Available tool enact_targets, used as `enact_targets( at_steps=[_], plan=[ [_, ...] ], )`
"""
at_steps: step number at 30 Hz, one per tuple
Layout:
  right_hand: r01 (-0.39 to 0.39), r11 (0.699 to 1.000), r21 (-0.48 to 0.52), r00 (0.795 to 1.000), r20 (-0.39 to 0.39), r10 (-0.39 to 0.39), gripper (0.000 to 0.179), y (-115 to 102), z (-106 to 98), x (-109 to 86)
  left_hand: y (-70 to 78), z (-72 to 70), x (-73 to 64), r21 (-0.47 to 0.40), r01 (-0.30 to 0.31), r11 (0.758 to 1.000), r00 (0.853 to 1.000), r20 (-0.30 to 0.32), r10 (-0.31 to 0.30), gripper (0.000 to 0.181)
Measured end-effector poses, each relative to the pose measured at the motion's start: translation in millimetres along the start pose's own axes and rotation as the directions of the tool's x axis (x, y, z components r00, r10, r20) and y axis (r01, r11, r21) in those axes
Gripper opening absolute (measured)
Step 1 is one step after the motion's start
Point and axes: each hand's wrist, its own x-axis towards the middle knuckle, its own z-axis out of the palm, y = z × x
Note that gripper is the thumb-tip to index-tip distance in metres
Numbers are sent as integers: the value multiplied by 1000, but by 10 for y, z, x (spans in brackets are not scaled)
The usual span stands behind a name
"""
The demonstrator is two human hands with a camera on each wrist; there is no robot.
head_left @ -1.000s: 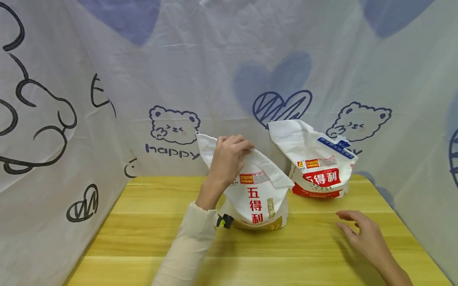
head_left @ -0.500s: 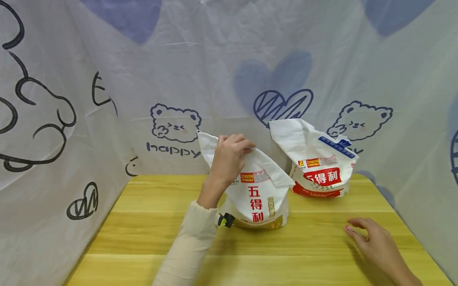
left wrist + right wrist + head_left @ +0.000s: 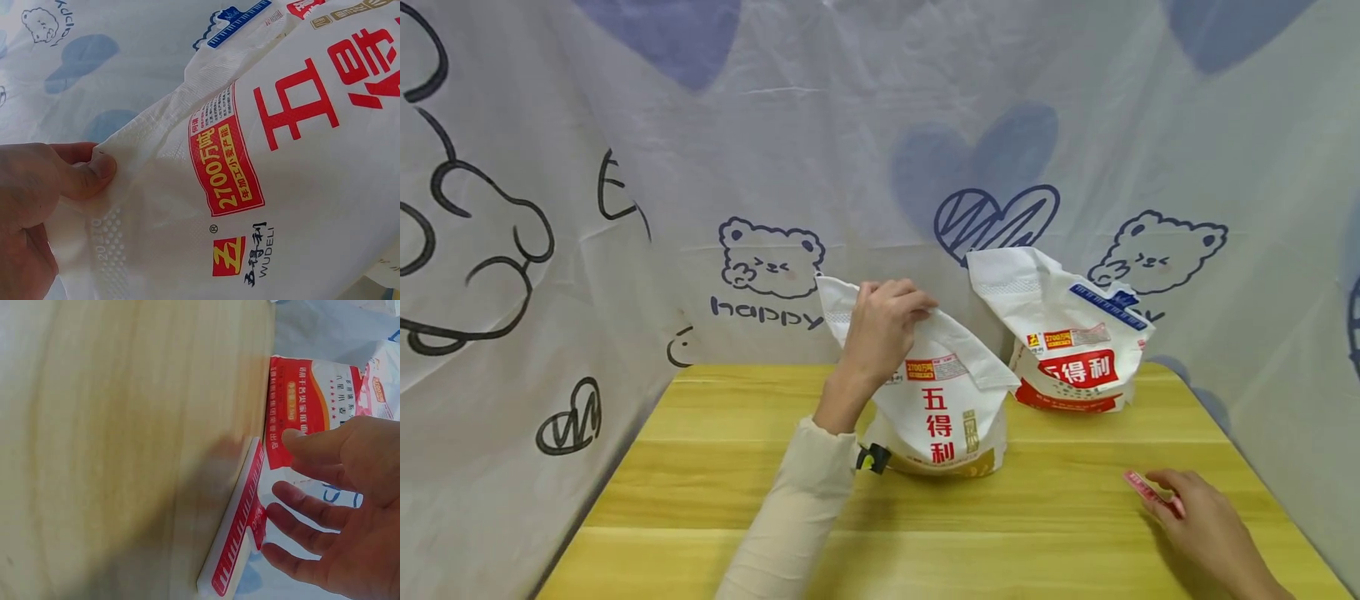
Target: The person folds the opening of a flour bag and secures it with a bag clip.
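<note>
In the head view, my left hand point(image 3: 883, 329) grips the folded top of a white flour bag point(image 3: 936, 425) with red and gold print, which stands upright on the table. The left wrist view shows the thumb pressed on the bag's crimped upper edge. My right hand point(image 3: 1210, 521) is low over the table at the right, beside a pink-red ruler-marked bag clip point(image 3: 1138, 485). Seen from the right wrist, its fingers are spread loosely, with fingertips close to the clip's tab point(image 3: 256, 520); whether they touch it I cannot tell.
A second flour bag point(image 3: 1075, 383) with red print stands behind to the right, its top folded and a blue clip point(image 3: 1105, 304) on it. The wooden table point(image 3: 700, 492) is enclosed by hanging printed sheets point(image 3: 865, 125).
My right hand has moved right and toward me, uncovering the pink-red clip, which lay hidden beneath it. My left hand keeps the bag's top in the same place.
</note>
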Motion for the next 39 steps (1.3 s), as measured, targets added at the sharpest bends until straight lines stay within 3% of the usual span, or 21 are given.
enact_targets(
  at_steps=[18, 29, 39],
  plan=[
    [-22, 998, -56, 999, -27, 21, 47, 137, 8, -67, -11, 21, -4, 2, 4, 1000, 1000, 0, -4, 13],
    [-92, 989, -116, 988, 111, 105, 51, 288, -17, -43, 10, -2, -29, -2, 16, 1000, 1000, 8, -16, 14],
    [-88, 988, -125, 986, 130, 104, 44, 276, -18, -64, 6, -1, -29, -5, 17, 1000, 1000, 8, -17, 13]
  ],
)
